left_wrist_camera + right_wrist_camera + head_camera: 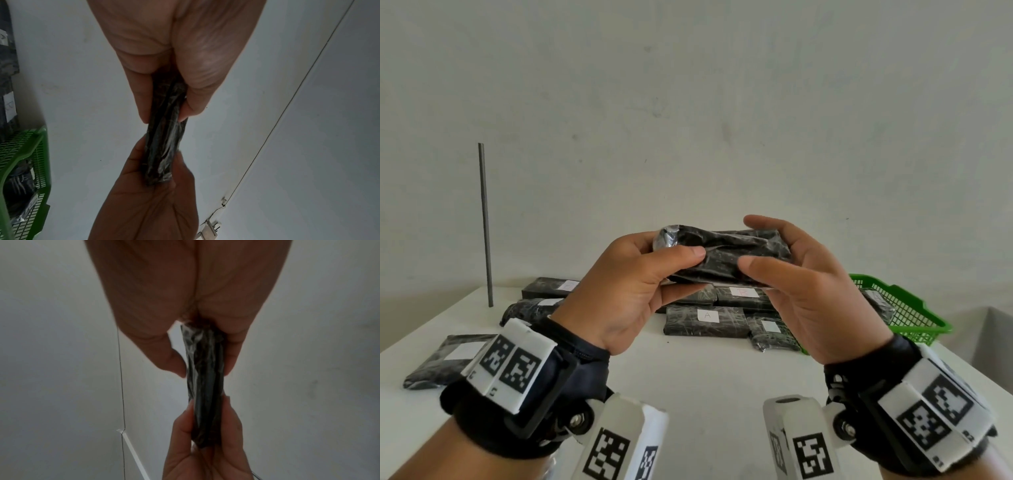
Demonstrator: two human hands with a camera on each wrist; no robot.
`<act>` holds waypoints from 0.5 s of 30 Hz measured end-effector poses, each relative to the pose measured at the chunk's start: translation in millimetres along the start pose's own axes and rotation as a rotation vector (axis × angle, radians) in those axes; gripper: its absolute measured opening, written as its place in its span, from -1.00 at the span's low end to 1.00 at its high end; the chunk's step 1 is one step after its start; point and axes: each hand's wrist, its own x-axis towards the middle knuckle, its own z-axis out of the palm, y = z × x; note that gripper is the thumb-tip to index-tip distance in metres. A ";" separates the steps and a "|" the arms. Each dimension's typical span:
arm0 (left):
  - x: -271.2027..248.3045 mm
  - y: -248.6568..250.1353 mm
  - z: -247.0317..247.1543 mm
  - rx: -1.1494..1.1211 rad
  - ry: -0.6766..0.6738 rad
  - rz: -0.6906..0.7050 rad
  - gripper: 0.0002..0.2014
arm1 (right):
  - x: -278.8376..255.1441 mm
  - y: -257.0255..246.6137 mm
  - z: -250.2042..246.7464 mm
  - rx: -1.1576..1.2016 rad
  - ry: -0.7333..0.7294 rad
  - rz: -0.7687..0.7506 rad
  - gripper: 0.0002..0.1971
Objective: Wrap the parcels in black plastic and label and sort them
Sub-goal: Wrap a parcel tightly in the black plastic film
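A flat parcel wrapped in black plastic (726, 255) is held up in the air above the table, with no label showing on it. My left hand (640, 274) pinches its left end between thumb and fingers, and my right hand (784, 270) pinches its right end the same way. In the left wrist view the parcel (164, 139) shows edge-on between my left hand (164, 100) and my right hand (156, 191). The right wrist view shows the parcel (205, 386) edge-on too, gripped by my right hand (203, 360) and my left hand (207, 434).
Several wrapped parcels lie on the white table (705, 370), some with white labels, such as one marked A (707, 320). Another labelled parcel (448, 359) lies at the left. A green mesh basket (904, 308) at the right holds a parcel. A thin grey rod (485, 222) stands at the back left.
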 end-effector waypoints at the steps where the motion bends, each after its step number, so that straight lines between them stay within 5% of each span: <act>1: 0.7 0.5 -1.1 -0.012 0.002 -0.009 -0.67 | -0.2 0.2 -1.5 0.032 -0.008 0.007 -0.44; 5: 0.4 5.1 -7.2 -0.086 -0.070 -0.031 -0.86 | 2.2 -2.5 -1.6 0.097 0.006 -0.001 -0.48; 9: -0.8 7.0 -11.1 0.112 -0.117 0.026 -0.42 | 3.9 -4.0 -4.1 0.198 0.028 0.062 -0.65; 12: 1.6 4.9 -10.3 0.275 -0.071 0.097 -0.44 | 2.9 -5.3 -3.3 0.139 0.023 0.083 -0.75; 15: 3.9 0.4 -9.9 0.264 -0.024 0.122 -0.44 | 2.9 -1.7 -2.7 -0.031 0.023 0.049 -0.58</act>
